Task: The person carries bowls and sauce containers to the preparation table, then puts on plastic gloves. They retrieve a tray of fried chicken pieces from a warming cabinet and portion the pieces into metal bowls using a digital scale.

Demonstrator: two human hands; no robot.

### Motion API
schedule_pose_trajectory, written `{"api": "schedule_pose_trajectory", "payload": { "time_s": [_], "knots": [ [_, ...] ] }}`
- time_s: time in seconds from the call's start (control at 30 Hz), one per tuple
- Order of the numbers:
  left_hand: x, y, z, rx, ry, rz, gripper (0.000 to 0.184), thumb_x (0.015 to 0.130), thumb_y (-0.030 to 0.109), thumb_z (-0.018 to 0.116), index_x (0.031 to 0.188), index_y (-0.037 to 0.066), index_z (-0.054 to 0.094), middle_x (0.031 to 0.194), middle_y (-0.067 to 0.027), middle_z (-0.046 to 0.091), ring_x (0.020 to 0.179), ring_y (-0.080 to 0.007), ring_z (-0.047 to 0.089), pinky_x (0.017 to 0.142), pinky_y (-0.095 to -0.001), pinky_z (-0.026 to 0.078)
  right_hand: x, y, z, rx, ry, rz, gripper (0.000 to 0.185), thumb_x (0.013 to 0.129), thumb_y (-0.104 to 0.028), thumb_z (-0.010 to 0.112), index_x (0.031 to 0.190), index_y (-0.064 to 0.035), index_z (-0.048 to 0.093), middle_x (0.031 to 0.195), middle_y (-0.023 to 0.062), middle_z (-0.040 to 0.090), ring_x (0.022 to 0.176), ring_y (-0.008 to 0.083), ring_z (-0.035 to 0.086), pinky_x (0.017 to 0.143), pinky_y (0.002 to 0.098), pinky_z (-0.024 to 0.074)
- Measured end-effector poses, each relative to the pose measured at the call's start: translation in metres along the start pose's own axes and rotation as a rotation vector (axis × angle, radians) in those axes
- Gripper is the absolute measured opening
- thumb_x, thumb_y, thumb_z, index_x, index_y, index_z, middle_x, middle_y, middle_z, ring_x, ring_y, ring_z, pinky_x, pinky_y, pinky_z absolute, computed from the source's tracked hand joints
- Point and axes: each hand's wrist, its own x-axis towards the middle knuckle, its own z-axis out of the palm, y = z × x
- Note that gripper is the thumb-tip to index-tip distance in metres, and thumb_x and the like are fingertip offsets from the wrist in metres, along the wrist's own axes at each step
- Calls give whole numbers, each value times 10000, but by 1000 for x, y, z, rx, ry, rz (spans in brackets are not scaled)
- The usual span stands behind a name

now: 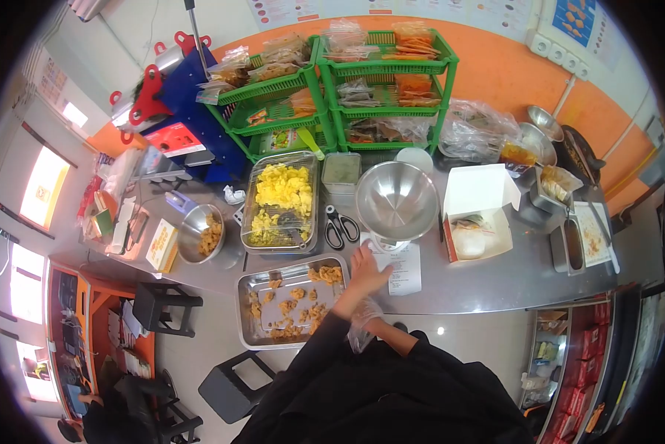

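My bare left hand (pixel 369 272) is over the front edge of the steel table, its fingers apart and nothing visible between them. It is beside printed paper slips (pixel 405 270), just below a steel mixing bowl (pixel 397 201). My right hand (pixel 360 324), in a clear plastic glove, is partly behind my left forearm; its fingers cannot be made out. A steel tray (pixel 273 339) with fried pieces lies left of both hands. Black-handled scissors (pixel 340 228) rest above it. An open white box (pixel 483 250) holding a white rounded item is to the right.
Green racks (pixel 388 112) with bagged food stand at the back. A clear container (pixel 282 203) of yellow food and a small bowl (pixel 193 243) of fried pieces are on the left. Sauce containers (pixel 562 248) are at right. Black stools (pixel 236 388) and a seated person (pixel 114 418) are lower left.
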Motion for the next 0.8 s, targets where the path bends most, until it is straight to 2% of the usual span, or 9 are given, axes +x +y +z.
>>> {"api": "schedule_pose_trajectory", "payload": {
  "time_s": [0.07, 0.1, 0.17, 0.27, 0.33, 0.43, 0.6, 0.7, 0.8],
  "knots": [
    [-43, 12, -63, 14, 141, 180, 703, 657, 226, 679, 1223, 1, 328, 1161, -213, 391, 1099, -380, 352, 940, -453, 268, -1, -25, -11, 60, 187, -4, 412, 854, -336, 394, 1099, -32, 528, 1176, 214, 495, 1137, 290, 444, 948, 362, 346],
    [-60, 9, -92, 87, 282, 257, 661, 662, 217, 678, 1203, 2, 366, 1152, -224, 404, 1098, -384, 360, 930, -456, 277, -1, -46, -28, 33, 104, 247, 437, 851, -363, 389, 1080, -20, 532, 1143, 228, 510, 1114, 306, 460, 932, 377, 358],
    [-88, -27, -140, 410, 592, 23, 614, 663, 232, 686, 1165, -1, 420, 1146, -226, 424, 1102, -379, 364, 920, -458, 287, 6, -81, -62, -39, -66, 738, 493, 845, -417, 380, 1043, 6, 542, 1077, 255, 539, 1070, 340, 492, 900, 406, 382],
    [-128, -141, -171, 599, 810, -505, 633, 741, 425, 622, 1171, 2, 430, 1122, -212, 458, 1071, -384, 395, 918, -447, 311, 8, -76, -56, -143, -30, 677, 530, 852, -436, 353, 996, 36, 546, 1022, 259, 562, 1003, 405, 514, 880, 437, 393],
    [-147, -185, -194, 268, 318, -894, 644, 812, 509, 512, 1184, -12, 436, 1099, -175, 502, 1033, -312, 467, 904, -393, 345, 10, -72, -53, -181, -52, 672, 515, 852, -425, 361, 994, 35, 545, 1030, 253, 559, 1012, 406, 508, 876, 434, 399],
    [-156, -210, -195, -514, 195, -666, 595, 871, 484, 439, 1190, -18, 453, 1089, -117, 541, 993, -202, 508, 882, -319, 366, 10, -68, -49, -273, -85, 622, 463, 843, -393, 410, 996, 24, 540, 1033, 234, 553, 1009, 383, 511, 858, 423, 412],
    [-162, -223, -193, -545, 175, -572, 527, 909, 433, 403, 1167, -18, 491, 1037, -61, 572, 969, -127, 490, 875, -262, 365, 9, -142, -58, -505, 302, 437, 388, 801, -322, 516, 1038, -15, 500, 993, 175, 537, 943, 316, 531, 798, 404, 433],
    [-165, -226, -194, -569, 147, -627, 540, 907, 445, 398, 1165, -19, 496, 1047, -63, 571, 976, -127, 489, 881, -262, 362, 50, -152, -56, -536, 179, 44, 464, 788, -346, 541, 1117, -31, 456, 1008, 174, 524, 961, 315, 504, 783, 407, 432],
    [-161, -220, -198, -555, 139, -670, 644, 898, 496, 361, 1202, -65, 451, 1162, -144, 525, 1089, -188, 466, 940, -285, 330, 71, -141, -22, -751, 187, 72, 611, 747, -465, 564, 1193, -70, 430, 1110, 175, 468, 1061, 347, 428, 813, 475, 401]
  ]
}}
